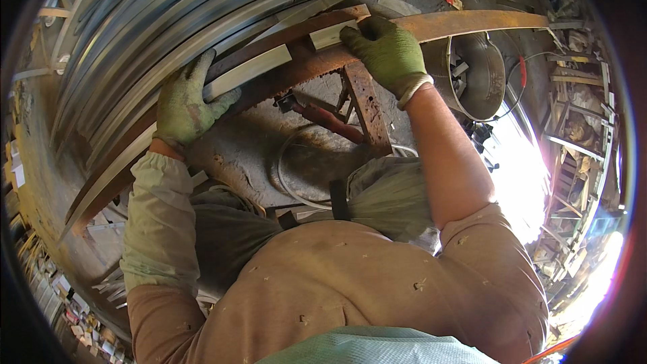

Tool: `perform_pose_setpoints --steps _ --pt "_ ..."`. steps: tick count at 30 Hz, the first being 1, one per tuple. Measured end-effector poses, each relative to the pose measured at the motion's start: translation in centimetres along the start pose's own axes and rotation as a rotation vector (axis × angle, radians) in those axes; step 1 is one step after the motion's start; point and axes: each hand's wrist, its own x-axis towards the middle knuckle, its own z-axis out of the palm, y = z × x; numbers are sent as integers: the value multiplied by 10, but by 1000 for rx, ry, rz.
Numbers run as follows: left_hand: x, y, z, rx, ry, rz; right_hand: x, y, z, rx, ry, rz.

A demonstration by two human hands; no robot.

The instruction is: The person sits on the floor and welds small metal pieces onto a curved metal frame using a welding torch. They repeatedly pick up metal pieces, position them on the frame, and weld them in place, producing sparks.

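My left hand (189,104), in a green work glove, is closed round a long pale metal bar (249,71) lying along a rusty steel beam (465,25). Its fingers reach over the far side, with the thumb on the near side. My right hand (391,54), also gloved, is closed at the right end of a short pale metal piece (330,36) on the same beam. A dark gap separates the short piece from the bar's end. The glove hides part of the short piece. Beneath the beam stands a rusty steel leg (367,104).
Long metal profiles (202,10) lie stacked beyond the beam at the left. A metal bucket (495,71) holding offcuts stands at the right. Below the beam, a red-handled tool (330,121) lies near a looped cable (282,168). Metal racks (579,128) line the far right.
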Motion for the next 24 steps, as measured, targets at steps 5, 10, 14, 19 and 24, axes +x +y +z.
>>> perform_pose_setpoints --steps 5,10,14,19,24 --pt "0 1 3 -28 43 12 -5 -11 7 14 76 -52" --pt "0 -2 5 -2 58 36 -5 -18 8 19 3 -42" --pt "0 -3 4 -8 26 6 -7 -31 19 30 -18 -37" --pt "1 -1 1 16 -29 -10 -10 -34 19 13 -4 -62" --pt "7 15 -4 -6 -1 11 -9 -30 19 30 -34 -42"
